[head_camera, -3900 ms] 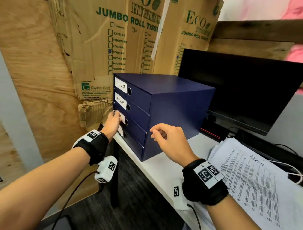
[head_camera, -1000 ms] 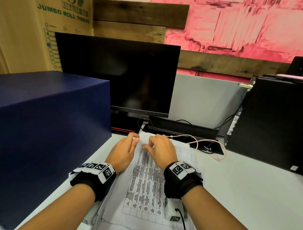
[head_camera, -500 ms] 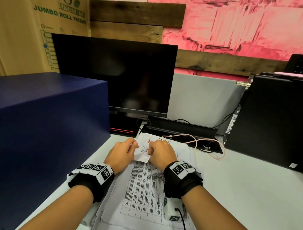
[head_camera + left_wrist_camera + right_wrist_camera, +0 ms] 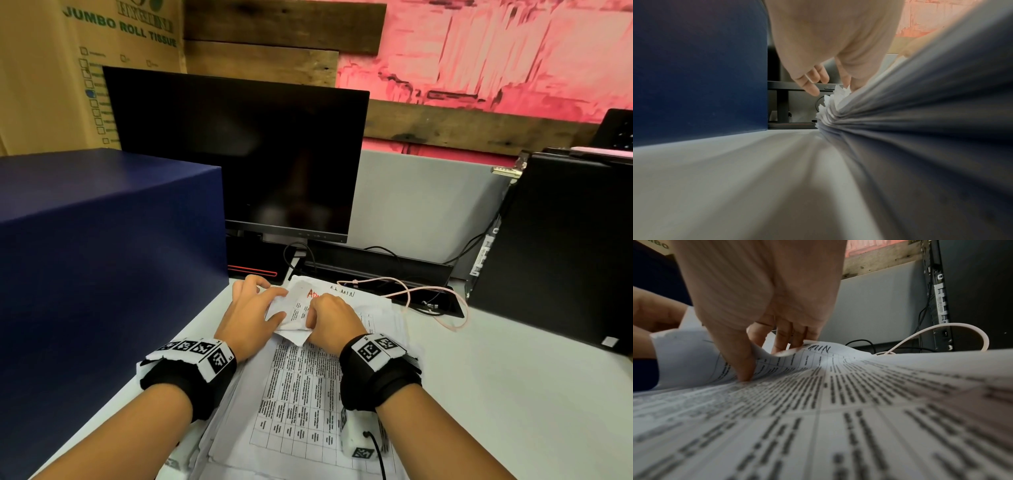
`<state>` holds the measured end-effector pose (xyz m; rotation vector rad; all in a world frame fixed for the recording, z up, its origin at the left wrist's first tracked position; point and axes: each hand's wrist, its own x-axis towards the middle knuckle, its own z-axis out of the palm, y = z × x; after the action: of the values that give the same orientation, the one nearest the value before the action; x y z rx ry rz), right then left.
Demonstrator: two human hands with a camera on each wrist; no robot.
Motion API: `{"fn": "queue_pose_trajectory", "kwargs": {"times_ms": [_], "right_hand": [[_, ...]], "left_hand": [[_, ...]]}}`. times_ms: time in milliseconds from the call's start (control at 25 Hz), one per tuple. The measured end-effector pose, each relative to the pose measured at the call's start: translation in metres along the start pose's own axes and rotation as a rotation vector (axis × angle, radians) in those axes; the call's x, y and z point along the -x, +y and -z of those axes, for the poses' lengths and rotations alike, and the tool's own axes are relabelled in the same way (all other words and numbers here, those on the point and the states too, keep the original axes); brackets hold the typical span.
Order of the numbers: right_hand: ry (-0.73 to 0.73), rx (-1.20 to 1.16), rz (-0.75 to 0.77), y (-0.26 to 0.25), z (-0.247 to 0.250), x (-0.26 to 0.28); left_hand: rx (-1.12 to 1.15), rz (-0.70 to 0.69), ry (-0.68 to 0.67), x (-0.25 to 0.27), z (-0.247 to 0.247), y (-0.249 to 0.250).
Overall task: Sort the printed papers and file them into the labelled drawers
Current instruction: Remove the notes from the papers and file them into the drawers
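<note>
Paper stack (image 4: 301, 394) on desk (image 4: 513, 394), drawer box (image 4: 102, 257) to its left, monitor (image 4: 239, 154) behind.

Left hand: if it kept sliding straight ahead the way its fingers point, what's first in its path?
The left hand points toward the back of the desk. Past the curled sheet corner it pinches, it would probably first meet the monitor base; depth is hard to judge.

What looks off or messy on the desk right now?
The paper stack is ragged: sheet edges fan out unevenly along its left side. Its top sheet's far left corner is curled back and creased between the left hand and right hand. A pink cable loops loosely beside it.
</note>
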<state>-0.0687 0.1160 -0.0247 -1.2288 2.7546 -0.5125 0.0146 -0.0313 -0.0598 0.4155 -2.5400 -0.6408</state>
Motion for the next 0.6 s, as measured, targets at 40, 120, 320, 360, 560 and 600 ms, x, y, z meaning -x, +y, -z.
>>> {"fn": "queue_pose_trajectory", "kwargs": {"times_ms": [40,120,320,360,560,600], "right_hand": [[-0.012,-0.004,-0.007,-0.0001,0.0005,0.0005],[-0.023,-0.034,-0.019,0.0006,0.0015,0.0012],[-0.062,-0.038,0.061,0.0024,-0.0002,0.0031],[-0.052,-0.029,0.071,0.0017,-0.0003,0.0035],[0.145,0.007,0.024,0.0013,0.0029,0.0007],[0.197,0.028,0.008,0.001,0.0031,-0.0005]], "left_hand": [[0.005,-0.015,0.022,-0.0001,0.0008,0.001],[0.003,-0.034,0.036,-0.0001,0.0016,0.0026],[-0.082,-0.005,0.024,-0.0028,0.0028,0.0005],[-0.093,0.005,0.035,-0.0028,0.0036,0.0009],[-0.057,-0.052,0.001,0.0027,0.0051,0.0094],[-0.041,-0.049,-0.013,0.0034,0.0062,0.0101]]}}
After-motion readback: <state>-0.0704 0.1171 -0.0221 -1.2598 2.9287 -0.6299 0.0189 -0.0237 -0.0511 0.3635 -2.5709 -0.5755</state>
